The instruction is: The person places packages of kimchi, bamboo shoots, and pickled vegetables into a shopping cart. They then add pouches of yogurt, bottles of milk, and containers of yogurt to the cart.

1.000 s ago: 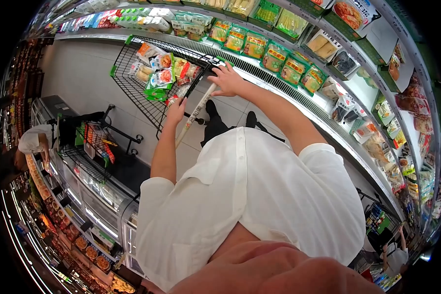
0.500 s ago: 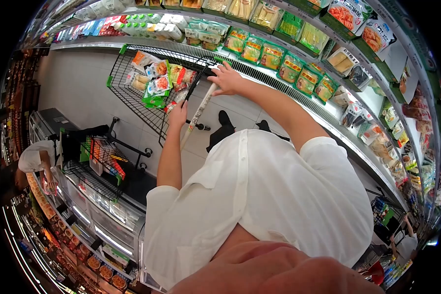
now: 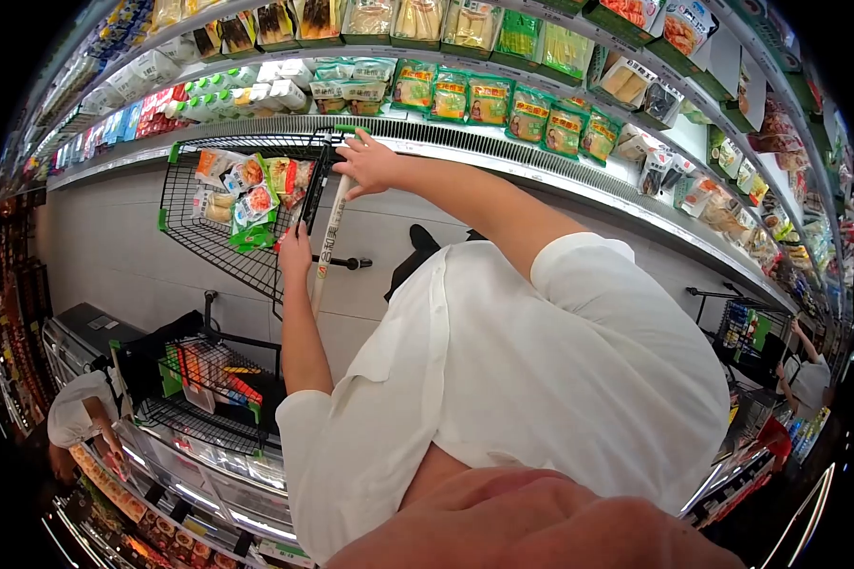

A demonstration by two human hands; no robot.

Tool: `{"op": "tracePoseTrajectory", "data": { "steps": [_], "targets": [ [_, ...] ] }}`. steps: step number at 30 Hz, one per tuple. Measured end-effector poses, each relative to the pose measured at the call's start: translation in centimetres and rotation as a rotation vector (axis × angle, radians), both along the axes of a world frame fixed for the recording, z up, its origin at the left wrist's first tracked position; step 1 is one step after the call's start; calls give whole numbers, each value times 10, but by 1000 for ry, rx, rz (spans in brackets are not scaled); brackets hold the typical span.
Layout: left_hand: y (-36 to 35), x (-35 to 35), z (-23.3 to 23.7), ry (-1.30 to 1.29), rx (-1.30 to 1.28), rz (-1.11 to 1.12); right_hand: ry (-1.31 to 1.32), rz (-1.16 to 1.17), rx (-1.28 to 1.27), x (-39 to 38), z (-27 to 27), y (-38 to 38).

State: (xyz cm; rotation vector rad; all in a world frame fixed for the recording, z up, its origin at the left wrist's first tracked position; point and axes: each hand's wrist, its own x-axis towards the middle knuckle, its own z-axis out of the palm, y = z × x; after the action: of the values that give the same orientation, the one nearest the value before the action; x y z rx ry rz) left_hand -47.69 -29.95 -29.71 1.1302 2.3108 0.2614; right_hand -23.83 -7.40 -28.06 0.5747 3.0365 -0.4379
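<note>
My right hand [image 3: 366, 165] rests over the upper end of the pale cart handle [image 3: 330, 237], its fingers curled toward the green corner of the cart. Lower down, my left hand [image 3: 295, 248] is closed at the black rim of the shopping cart [image 3: 220, 237], beside the handle; its fingertips are partly hidden. Inside the wire basket lie several food packages, among them a red and yellow bag [image 3: 289, 180], a white pack with red food [image 3: 256, 202] and a green bag [image 3: 253, 237].
A refrigerated shelf [image 3: 503, 152] with packaged food curves along the top and right. At lower left, a person [image 3: 81, 408] stands by another cart [image 3: 204, 379] and a freezer [image 3: 209, 469]. A further person [image 3: 808, 379] and cart [image 3: 745, 327] are at the right.
My cart and both hands now appear further left and slightly lower in view, with both hands still on it. The shelf goods have shifted left, and the other cart sits lower.
</note>
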Motion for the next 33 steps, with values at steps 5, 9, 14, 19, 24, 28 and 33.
{"op": "tracePoseTrajectory", "data": {
  "steps": [5,9,14,19,24,28,33],
  "targets": [
    [3,-24,-1,16,31,14,-41,-11,-39,-23,3,1],
    [10,-36,-3,30,26,-9,-86,-12,-31,-33,7,8],
    [18,-42,-4,77,-20,16,-99,-8,-41,-39,7,12],
    [16,-48,-2,78,-48,5,-120,-15,-42,-44,10,9],
    [17,-42,3,75,-43,29,-63,-30,-58,-40,6,8],
    [18,-36,5,69,-25,53,-17,-28,-72,-35,8,9],
    [15,-28,1,107,27,56,-39,9,-60,-26,15,12]
  ]
}}
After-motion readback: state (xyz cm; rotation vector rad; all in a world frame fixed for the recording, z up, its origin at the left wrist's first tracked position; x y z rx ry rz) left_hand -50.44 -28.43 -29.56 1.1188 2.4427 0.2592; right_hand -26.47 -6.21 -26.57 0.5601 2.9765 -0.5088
